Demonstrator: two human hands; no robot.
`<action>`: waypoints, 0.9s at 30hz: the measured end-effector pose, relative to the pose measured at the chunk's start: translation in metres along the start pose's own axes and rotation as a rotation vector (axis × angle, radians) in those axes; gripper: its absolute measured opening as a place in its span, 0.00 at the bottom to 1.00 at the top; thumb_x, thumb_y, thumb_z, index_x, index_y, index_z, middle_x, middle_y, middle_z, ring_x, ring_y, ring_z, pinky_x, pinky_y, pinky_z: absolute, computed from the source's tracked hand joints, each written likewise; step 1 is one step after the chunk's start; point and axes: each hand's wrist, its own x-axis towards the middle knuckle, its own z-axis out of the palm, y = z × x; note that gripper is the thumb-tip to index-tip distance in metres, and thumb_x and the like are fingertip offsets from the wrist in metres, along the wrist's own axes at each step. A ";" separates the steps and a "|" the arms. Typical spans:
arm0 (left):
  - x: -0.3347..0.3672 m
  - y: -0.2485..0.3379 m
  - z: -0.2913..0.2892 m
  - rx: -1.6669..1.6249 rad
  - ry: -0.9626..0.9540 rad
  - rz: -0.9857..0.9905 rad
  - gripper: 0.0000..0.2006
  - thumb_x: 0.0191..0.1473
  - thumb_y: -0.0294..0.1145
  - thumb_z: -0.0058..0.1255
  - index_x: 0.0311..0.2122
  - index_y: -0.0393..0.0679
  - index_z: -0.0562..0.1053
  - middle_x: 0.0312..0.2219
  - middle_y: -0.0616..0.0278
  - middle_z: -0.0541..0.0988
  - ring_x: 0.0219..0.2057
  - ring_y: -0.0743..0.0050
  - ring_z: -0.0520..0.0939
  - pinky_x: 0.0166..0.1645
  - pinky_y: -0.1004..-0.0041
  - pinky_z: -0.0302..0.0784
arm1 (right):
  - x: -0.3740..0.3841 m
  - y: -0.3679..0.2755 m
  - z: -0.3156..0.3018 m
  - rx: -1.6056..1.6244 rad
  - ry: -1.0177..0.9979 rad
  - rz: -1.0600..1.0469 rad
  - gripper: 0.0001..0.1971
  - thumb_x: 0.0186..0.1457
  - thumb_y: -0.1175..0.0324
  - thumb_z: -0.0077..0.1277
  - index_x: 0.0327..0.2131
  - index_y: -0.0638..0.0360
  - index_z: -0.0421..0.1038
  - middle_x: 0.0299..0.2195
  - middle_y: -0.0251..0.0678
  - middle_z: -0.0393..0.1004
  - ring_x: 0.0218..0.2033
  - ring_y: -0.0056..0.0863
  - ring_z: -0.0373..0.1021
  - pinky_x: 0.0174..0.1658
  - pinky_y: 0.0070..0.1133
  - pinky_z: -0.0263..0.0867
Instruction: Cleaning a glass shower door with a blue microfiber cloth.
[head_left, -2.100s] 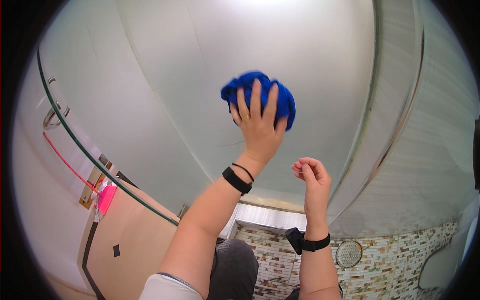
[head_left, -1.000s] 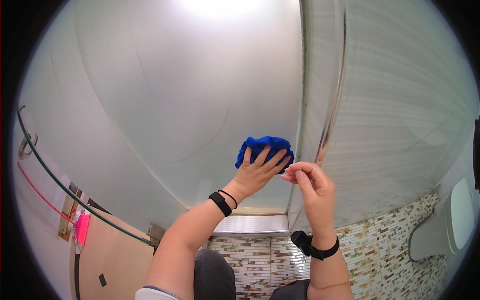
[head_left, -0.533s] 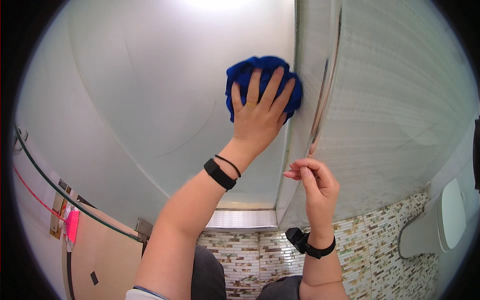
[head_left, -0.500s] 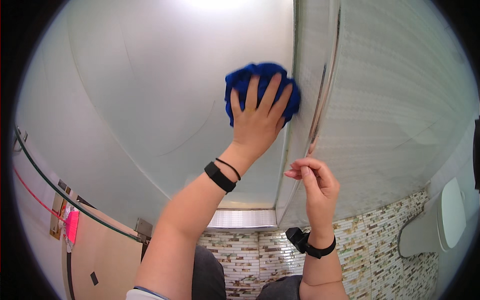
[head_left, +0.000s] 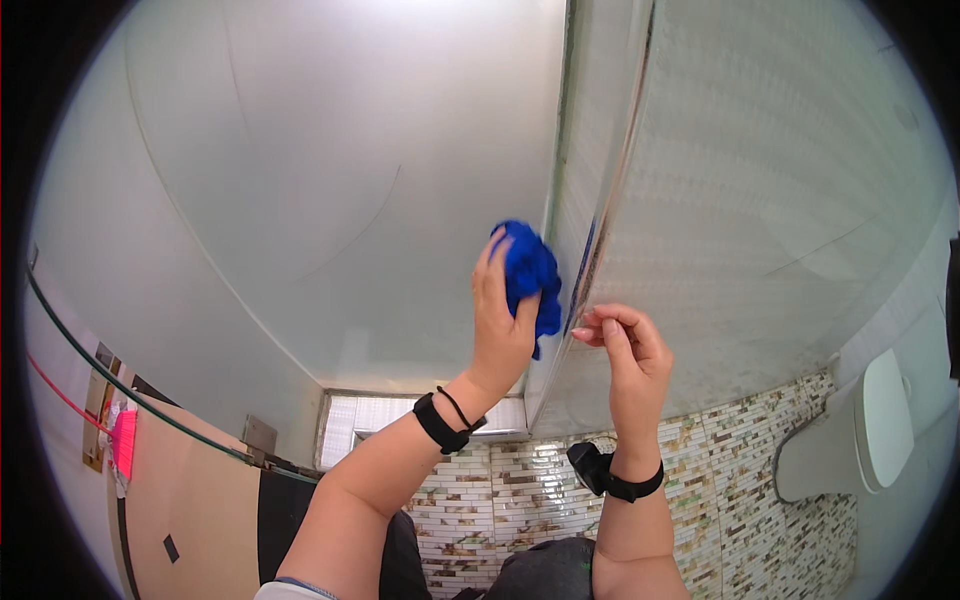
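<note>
A crumpled blue cloth [head_left: 535,280] is in my left hand [head_left: 500,318], its fingers bent round the cloth's left side. Cloth and hand are in front of the frosted glass panel [head_left: 400,250], close to the corner where it meets a metal-edged frame strip [head_left: 600,225]. My right hand [head_left: 635,350] is raised just right of that strip, thumb and fingertips pinched together by its edge. Whatever may lie between those fingertips is too small to tell. Black bands circle both wrists.
A second frosted panel [head_left: 760,200] extends along the right. Beyond it stands a white toilet [head_left: 850,450] on the mosaic-tiled floor [head_left: 720,480]. At the left are a curved glass edge [head_left: 135,390], a metal hinge [head_left: 260,433], a pink brush [head_left: 123,445] and a beige door [head_left: 190,510].
My left hand has come down and turned sideways, from spread flat over the cloth to curled round it. My right hand stays pinched by the frame. The view has shifted slightly.
</note>
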 end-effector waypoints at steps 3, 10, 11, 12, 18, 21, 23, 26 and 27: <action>0.036 0.029 -0.004 -0.670 -0.042 -0.336 0.27 0.58 0.32 0.43 0.59 0.34 0.53 0.56 0.50 0.60 0.57 0.58 0.62 0.61 0.67 0.53 | 0.000 0.002 -0.003 0.022 0.000 -0.014 0.08 0.59 0.76 0.42 0.38 0.70 0.70 0.33 0.38 0.74 0.33 0.23 0.73 0.40 0.20 0.69; 0.033 0.042 0.020 -0.692 0.018 -0.377 0.32 0.53 0.39 0.51 0.59 0.37 0.53 0.56 0.47 0.60 0.57 0.55 0.63 0.59 0.66 0.58 | -0.002 -0.002 -0.002 -0.016 0.011 -0.060 0.08 0.59 0.75 0.44 0.38 0.69 0.70 0.31 0.35 0.74 0.32 0.20 0.71 0.38 0.18 0.68; 0.029 0.043 0.021 -0.656 0.028 -0.369 0.33 0.52 0.39 0.52 0.59 0.37 0.53 0.56 0.46 0.60 0.56 0.53 0.64 0.59 0.65 0.58 | -0.001 -0.002 -0.002 -0.030 0.045 -0.073 0.07 0.59 0.75 0.44 0.38 0.68 0.70 0.31 0.35 0.74 0.31 0.19 0.70 0.38 0.17 0.67; 0.025 0.043 0.024 -0.665 0.026 -0.400 0.35 0.50 0.38 0.55 0.59 0.36 0.53 0.56 0.45 0.60 0.56 0.50 0.63 0.59 0.64 0.58 | 0.000 -0.001 -0.002 -0.045 0.077 -0.090 0.07 0.58 0.76 0.45 0.38 0.68 0.70 0.31 0.34 0.74 0.30 0.18 0.69 0.37 0.16 0.66; -0.018 0.029 0.038 -0.570 0.051 -0.360 0.36 0.48 0.39 0.56 0.58 0.35 0.53 0.56 0.43 0.59 0.57 0.45 0.62 0.59 0.61 0.57 | 0.000 0.008 -0.009 -0.144 0.114 -0.083 0.07 0.58 0.76 0.44 0.38 0.68 0.71 0.28 0.32 0.73 0.28 0.17 0.68 0.33 0.15 0.66; -0.050 0.018 0.041 -0.577 0.062 -0.402 0.36 0.48 0.39 0.56 0.58 0.35 0.54 0.56 0.43 0.59 0.57 0.44 0.62 0.60 0.60 0.57 | -0.003 0.019 -0.010 -0.210 0.084 -0.088 0.07 0.59 0.75 0.43 0.38 0.67 0.70 0.27 0.33 0.73 0.25 0.16 0.68 0.30 0.15 0.66; -0.075 0.008 0.040 -0.538 0.047 -0.403 0.36 0.47 0.38 0.57 0.58 0.35 0.54 0.56 0.43 0.59 0.57 0.44 0.61 0.60 0.60 0.56 | -0.009 0.022 -0.005 -0.222 0.065 -0.034 0.07 0.59 0.75 0.42 0.38 0.66 0.70 0.27 0.35 0.73 0.24 0.18 0.69 0.31 0.15 0.67; -0.118 0.004 0.053 -0.495 -0.028 -0.464 0.35 0.47 0.34 0.57 0.58 0.36 0.54 0.56 0.43 0.59 0.57 0.43 0.61 0.60 0.60 0.55 | -0.011 0.024 -0.015 -0.199 0.058 -0.037 0.08 0.60 0.75 0.41 0.39 0.67 0.69 0.27 0.37 0.73 0.25 0.22 0.72 0.31 0.17 0.69; -0.134 -0.001 0.056 -0.488 -0.054 -0.489 0.35 0.47 0.33 0.56 0.58 0.37 0.54 0.56 0.42 0.59 0.58 0.43 0.61 0.61 0.60 0.55 | -0.013 0.023 -0.014 -0.224 0.039 -0.037 0.08 0.60 0.75 0.41 0.39 0.67 0.69 0.27 0.37 0.73 0.26 0.23 0.72 0.31 0.17 0.69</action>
